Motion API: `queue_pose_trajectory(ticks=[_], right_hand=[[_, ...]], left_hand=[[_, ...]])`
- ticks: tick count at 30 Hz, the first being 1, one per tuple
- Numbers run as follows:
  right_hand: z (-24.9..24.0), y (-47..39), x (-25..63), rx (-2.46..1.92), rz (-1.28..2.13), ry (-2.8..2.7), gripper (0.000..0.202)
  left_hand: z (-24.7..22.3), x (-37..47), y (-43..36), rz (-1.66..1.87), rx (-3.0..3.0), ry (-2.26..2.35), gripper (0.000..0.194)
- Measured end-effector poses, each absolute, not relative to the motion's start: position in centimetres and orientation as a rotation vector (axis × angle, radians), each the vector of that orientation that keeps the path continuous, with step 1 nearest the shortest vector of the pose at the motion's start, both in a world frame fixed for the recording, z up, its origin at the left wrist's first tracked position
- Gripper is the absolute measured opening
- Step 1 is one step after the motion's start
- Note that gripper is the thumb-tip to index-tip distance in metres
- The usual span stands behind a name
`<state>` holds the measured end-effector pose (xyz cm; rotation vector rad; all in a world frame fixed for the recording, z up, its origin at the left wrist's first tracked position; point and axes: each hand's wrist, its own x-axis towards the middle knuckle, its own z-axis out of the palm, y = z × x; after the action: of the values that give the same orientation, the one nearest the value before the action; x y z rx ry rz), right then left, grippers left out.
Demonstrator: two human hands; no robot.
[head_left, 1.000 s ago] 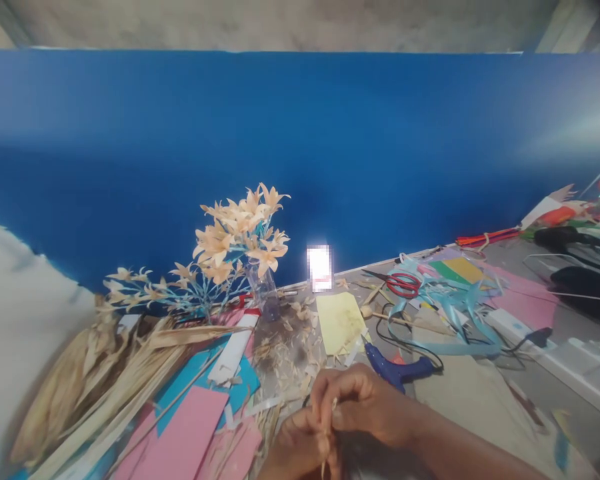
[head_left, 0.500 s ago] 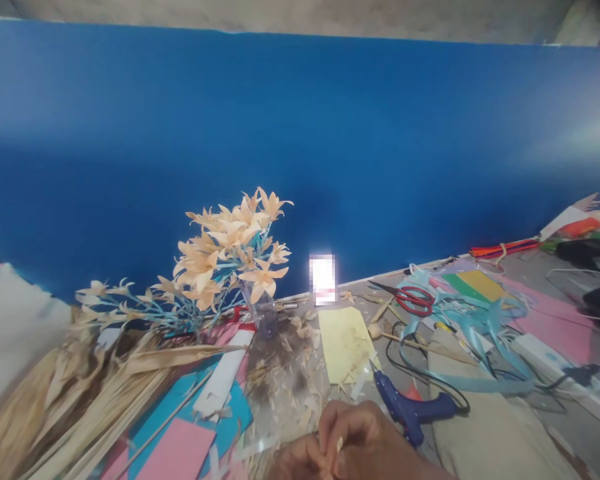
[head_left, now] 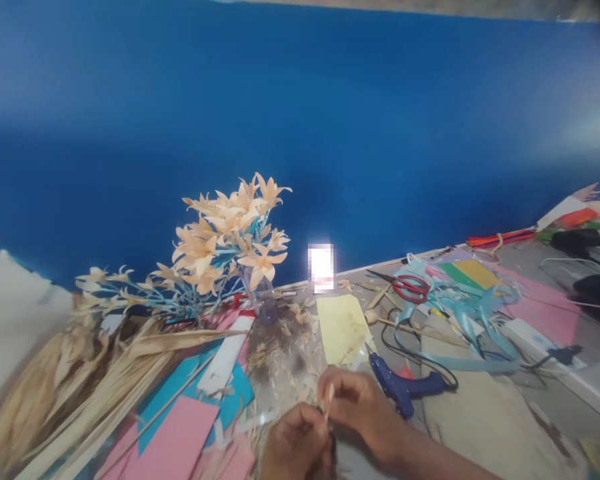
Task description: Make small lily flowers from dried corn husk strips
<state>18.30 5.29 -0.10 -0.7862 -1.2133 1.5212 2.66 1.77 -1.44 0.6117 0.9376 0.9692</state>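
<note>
Low in the middle, my left hand (head_left: 294,441) and my right hand (head_left: 363,408) meet with fingers pinched together. Between their fingertips is a small pale strip (head_left: 329,399) that looks like corn husk; its lower part is hidden by my fingers. Just right of my right hand lies a blue glue gun (head_left: 403,387), its nozzle toward the yellow sheet (head_left: 344,330). Husk scraps (head_left: 285,373) are scattered on the table beyond my hands. Cream husk flowers (head_left: 225,233) on blue stems stand in a clear vase (head_left: 266,308) and spread leftward.
Long dried husks (head_left: 95,400) and pink card (head_left: 177,440) cover the left side. To the right are red-handled scissors (head_left: 411,288), tangled light-blue ribbon (head_left: 480,363), a white power strip (head_left: 530,339) and a black cord (head_left: 387,343). A blue wall (head_left: 380,133) closes the back.
The view has tilted downward, so more of both hands and forearms shows. My hands keep their pinch, and the pale strip now points upward from between the fingers.
</note>
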Motion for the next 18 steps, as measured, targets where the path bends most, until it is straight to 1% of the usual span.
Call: queue_pose_trajectory(ticks=[4,6,10,13,16,18], right_hand=[[0.4,6.6,19.2,-0.853,1.53,-0.773,0.04],[0.4,7.1,19.7,-0.846,1.535,-0.664,0.039],[0.3,7.2,20.2,-0.77,1.59,-0.622,0.037],[0.3,7.1,20.4,-0.735,1.62,-0.611,0.037],[0.2,7.2,20.6,-0.713,1.631,-0.591,0.037],[0.3,7.3,20.8,-0.695,1.645,-0.581,0.038]], left_hand=[[1.1,2.4,1.7,1.086,0.704,1.062,0.036],[2.1,2.0,2.0,1.144,0.708,1.026,0.036],[3.2,1.3,2.4,1.251,0.612,0.958,0.042],[4.1,0.7,2.3,1.281,0.662,0.936,0.044],[5.8,-0.7,1.8,1.224,0.839,0.977,0.047],[7.5,-2.2,1.3,1.15,1.098,1.144,0.046]])
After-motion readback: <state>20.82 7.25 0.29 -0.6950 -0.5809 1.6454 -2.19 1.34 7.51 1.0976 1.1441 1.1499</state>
